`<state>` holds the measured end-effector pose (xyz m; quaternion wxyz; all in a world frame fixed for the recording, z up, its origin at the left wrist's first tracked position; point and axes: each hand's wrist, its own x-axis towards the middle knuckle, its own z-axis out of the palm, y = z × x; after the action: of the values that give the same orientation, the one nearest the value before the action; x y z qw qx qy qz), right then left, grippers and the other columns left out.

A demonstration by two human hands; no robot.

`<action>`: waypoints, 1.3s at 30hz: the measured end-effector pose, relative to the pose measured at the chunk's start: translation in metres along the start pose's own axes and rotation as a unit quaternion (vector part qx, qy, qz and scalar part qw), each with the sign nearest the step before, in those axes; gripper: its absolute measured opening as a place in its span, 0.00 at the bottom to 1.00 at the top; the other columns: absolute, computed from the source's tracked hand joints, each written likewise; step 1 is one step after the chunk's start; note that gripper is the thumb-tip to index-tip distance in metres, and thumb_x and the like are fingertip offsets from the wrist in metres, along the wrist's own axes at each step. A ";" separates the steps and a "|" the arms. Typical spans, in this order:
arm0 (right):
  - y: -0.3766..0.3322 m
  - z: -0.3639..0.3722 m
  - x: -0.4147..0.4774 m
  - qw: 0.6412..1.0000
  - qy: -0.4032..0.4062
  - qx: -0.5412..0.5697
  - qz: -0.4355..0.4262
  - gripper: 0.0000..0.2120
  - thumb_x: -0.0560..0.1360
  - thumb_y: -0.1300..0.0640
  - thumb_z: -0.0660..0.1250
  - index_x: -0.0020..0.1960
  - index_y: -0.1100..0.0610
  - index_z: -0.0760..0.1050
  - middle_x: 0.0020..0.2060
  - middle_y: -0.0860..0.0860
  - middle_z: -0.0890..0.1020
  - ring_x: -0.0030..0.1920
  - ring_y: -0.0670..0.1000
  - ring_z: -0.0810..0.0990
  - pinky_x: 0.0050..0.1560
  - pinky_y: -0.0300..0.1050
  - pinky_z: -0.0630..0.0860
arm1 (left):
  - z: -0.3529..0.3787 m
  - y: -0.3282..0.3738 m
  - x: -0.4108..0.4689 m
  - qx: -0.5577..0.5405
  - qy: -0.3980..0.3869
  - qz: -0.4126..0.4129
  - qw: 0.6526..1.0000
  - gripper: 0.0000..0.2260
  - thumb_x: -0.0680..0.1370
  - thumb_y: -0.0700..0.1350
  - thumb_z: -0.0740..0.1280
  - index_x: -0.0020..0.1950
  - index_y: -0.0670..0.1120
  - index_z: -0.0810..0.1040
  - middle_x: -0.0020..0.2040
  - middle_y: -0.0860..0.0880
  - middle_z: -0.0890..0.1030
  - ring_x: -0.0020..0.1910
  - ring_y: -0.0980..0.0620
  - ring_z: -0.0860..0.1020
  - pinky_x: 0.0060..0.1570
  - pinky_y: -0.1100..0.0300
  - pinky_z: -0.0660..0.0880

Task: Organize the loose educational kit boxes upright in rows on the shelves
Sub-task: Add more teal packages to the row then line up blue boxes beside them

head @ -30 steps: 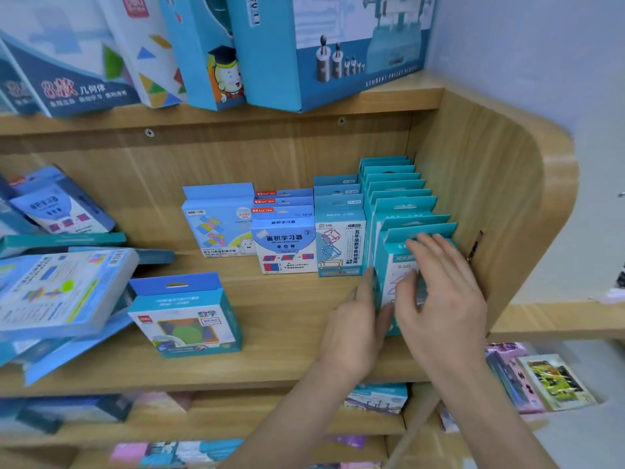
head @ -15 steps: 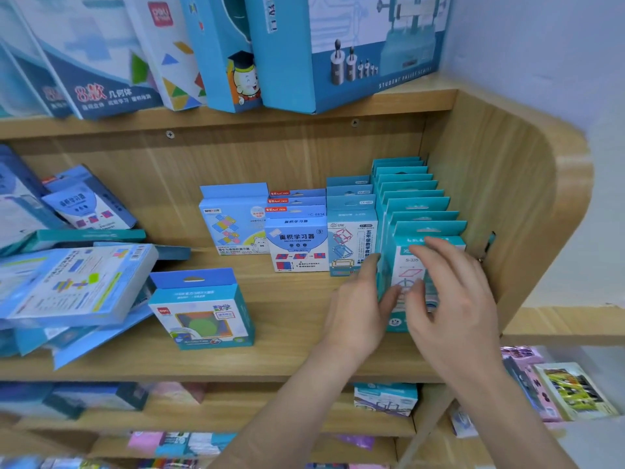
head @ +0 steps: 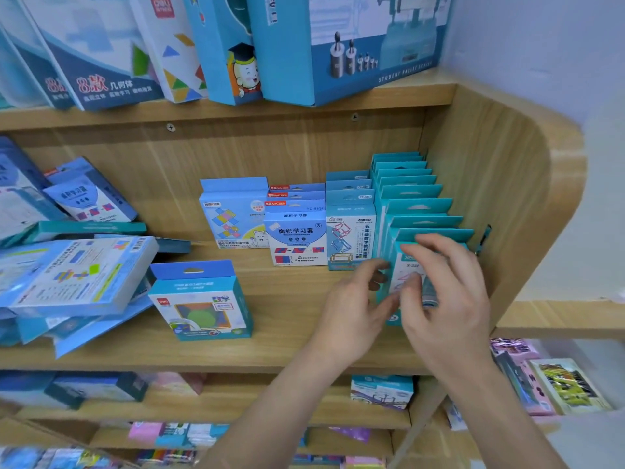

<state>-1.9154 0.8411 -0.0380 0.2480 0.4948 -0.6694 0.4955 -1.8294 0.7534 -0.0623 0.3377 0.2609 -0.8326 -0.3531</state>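
A row of several upright teal kit boxes runs front to back against the shelf's right side panel. My right hand lies over the face of the front teal box, fingers spread, thumb touching the print. My left hand sits at that box's left edge with fingers loosely bent; it is blurred and whether it touches is unclear. Left of this row stand three shorter upright rows: cube-frame boxes, area-learner boxes and a light blue box. One loose blue box stands alone mid-shelf.
A tilted pile of flat blue boxes fills the shelf's left end. Bare shelf board shows in front of the rows. The rounded wooden side panel bounds the right. Large boxes stand above; more boxes sit below.
My right hand has slid a little lower over the front teal box. My left hand's fingers have eased off the box's left edge and bent slightly.
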 end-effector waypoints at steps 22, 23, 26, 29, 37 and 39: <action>0.001 -0.009 -0.033 0.988 -0.064 0.107 0.088 0.12 0.73 0.66 0.61 0.52 0.59 0.79 0.45 0.47 0.79 0.46 0.44 0.77 0.46 0.44 0.76 | 0.000 -0.001 -0.001 -0.080 0.041 -0.056 0.994 0.13 0.74 0.44 0.71 0.57 0.52 0.74 0.48 0.58 0.78 0.41 0.62 0.77 0.37 0.72 0.72; 0.001 -0.009 -0.033 0.988 -0.065 0.107 0.091 0.12 0.73 0.66 0.61 0.51 0.59 0.79 0.46 0.47 0.79 0.47 0.44 0.77 0.46 0.44 0.76 | -0.001 -0.001 -0.002 -0.081 0.044 -0.055 0.994 0.13 0.74 0.44 0.71 0.57 0.52 0.74 0.48 0.57 0.78 0.41 0.62 0.77 0.37 0.71 0.72; 0.001 -0.009 -0.035 0.985 -0.073 0.114 0.106 0.10 0.73 0.64 0.61 0.50 0.58 0.79 0.45 0.46 0.79 0.46 0.42 0.77 0.44 0.43 0.76 | -0.006 0.001 -0.006 -0.083 0.052 -0.051 0.994 0.13 0.75 0.43 0.71 0.56 0.54 0.74 0.49 0.56 0.79 0.42 0.61 0.77 0.37 0.72 0.72; -0.003 -0.005 -0.038 0.976 -0.088 0.147 0.135 0.10 0.73 0.62 0.62 0.50 0.57 0.80 0.43 0.46 0.80 0.44 0.43 0.77 0.43 0.41 0.75 | -0.020 0.005 -0.015 -0.082 0.065 -0.044 0.994 0.12 0.75 0.42 0.70 0.55 0.55 0.74 0.49 0.56 0.79 0.43 0.60 0.78 0.37 0.72 0.72; -0.036 0.028 -0.035 0.920 -0.202 0.262 0.209 0.13 0.73 0.65 0.68 0.52 0.49 0.77 0.42 0.45 0.80 0.44 0.43 0.78 0.42 0.30 0.73 | -0.113 -0.005 -0.048 0.036 0.145 -0.020 0.989 0.11 0.77 0.37 0.66 0.51 0.53 0.79 0.46 0.59 0.81 0.45 0.61 0.79 0.43 0.70 0.75; -0.047 0.043 -0.035 0.908 -0.224 0.279 0.216 0.16 0.73 0.65 0.69 0.52 0.45 0.76 0.44 0.45 0.80 0.44 0.44 0.78 0.40 0.33 0.74 | -0.144 -0.016 -0.057 0.122 0.153 -0.009 0.981 0.14 0.74 0.35 0.62 0.52 0.51 0.79 0.46 0.62 0.79 0.47 0.63 0.77 0.46 0.69 0.74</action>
<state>-1.8523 0.8155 -0.0636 -0.1696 0.4855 -0.6319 0.5799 -1.6828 0.7225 -0.0208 0.4234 0.3586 -0.8056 -0.2077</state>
